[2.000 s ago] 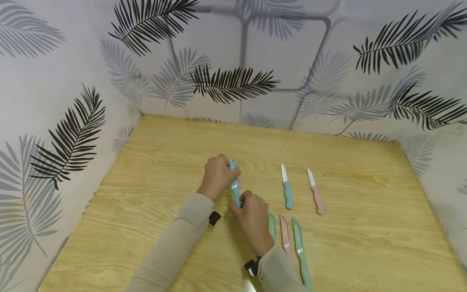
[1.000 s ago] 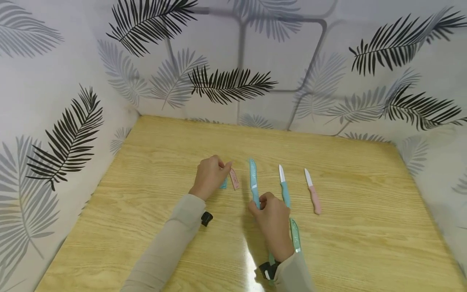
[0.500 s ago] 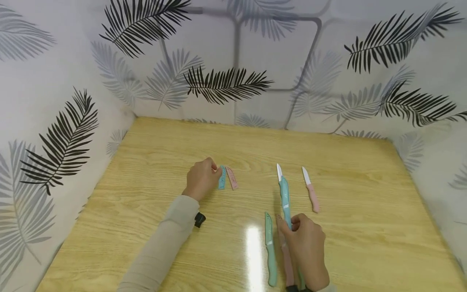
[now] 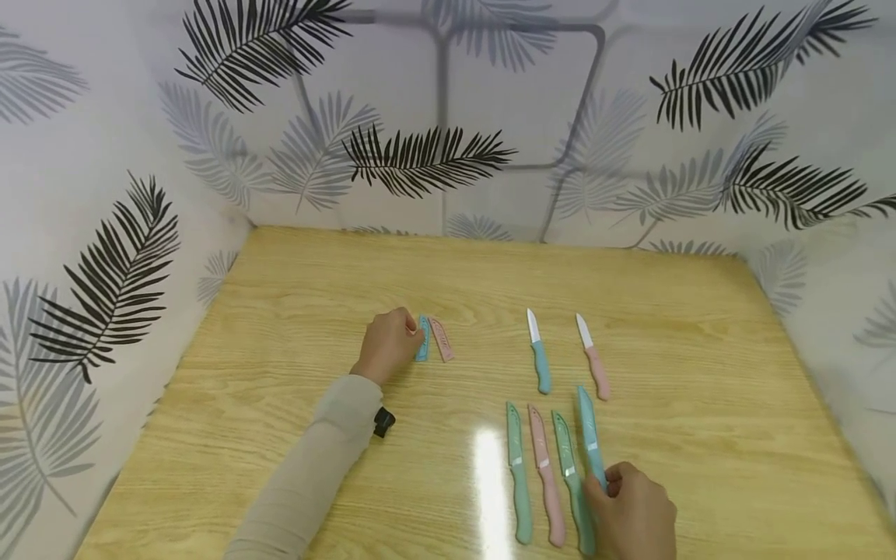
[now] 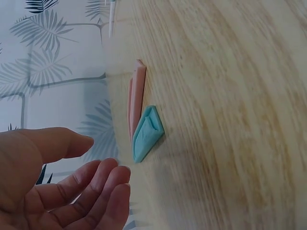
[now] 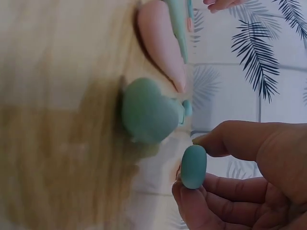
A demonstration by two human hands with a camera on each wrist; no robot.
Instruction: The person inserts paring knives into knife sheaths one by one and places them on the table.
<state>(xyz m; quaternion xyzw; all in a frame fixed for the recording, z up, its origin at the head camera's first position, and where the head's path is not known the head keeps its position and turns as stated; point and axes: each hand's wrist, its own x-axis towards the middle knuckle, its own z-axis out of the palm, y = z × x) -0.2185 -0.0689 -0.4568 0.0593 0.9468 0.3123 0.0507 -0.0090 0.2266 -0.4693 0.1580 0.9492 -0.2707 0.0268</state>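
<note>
My right hand (image 4: 633,513) pinches the handle of a blue sheathed knife (image 4: 590,435) between thumb and fingers; in the right wrist view the handle's butt end (image 6: 193,167) shows between them. To its left lie a green sheathed knife (image 4: 574,494), a pink sheathed knife (image 4: 545,474) and another green sheathed knife (image 4: 519,474), side by side. My left hand (image 4: 388,342) hovers beside a small blue blade sheath (image 4: 422,342) and a pink blade sheath (image 4: 442,341). In the left wrist view its fingers (image 5: 108,179) are apart from the thumb, with nothing between them.
Farther back on the wooden table (image 4: 336,272) lie a small blue knife (image 4: 541,365) and a small pink knife (image 4: 596,369), both with bare white blades pointing away. A leaf-patterned covering (image 4: 490,109) rises behind and along both sides of the table.
My right hand has carried the blue sheathed knife from the left hand, rightward and nearer, to beside the row of sheathed knives. My left hand has let go and shifted slightly left.
</note>
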